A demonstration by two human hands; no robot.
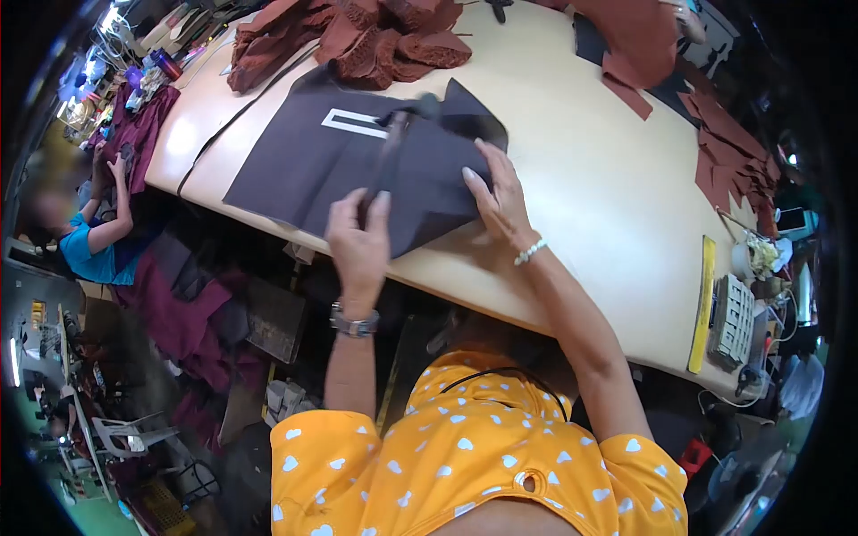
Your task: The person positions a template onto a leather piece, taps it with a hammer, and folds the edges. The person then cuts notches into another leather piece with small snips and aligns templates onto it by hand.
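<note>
A dark flat panel of leather or fabric lies on the table near its front edge; a white rectangular outline marks its upper part. My left hand is closed round the handle of a motion-blurred tool that looks like a hammer, its dark head over the panel beside the white outline. With fingers stretched out, my right hand rests on the panel's right side. The panel's upper right corner stands up in a raised flap.
Rust-brown pieces are heaped at the table's back, with more at the right. A yellow ruler and a pale plastic basket lie at the right edge. A person in blue handles maroon material at the left.
</note>
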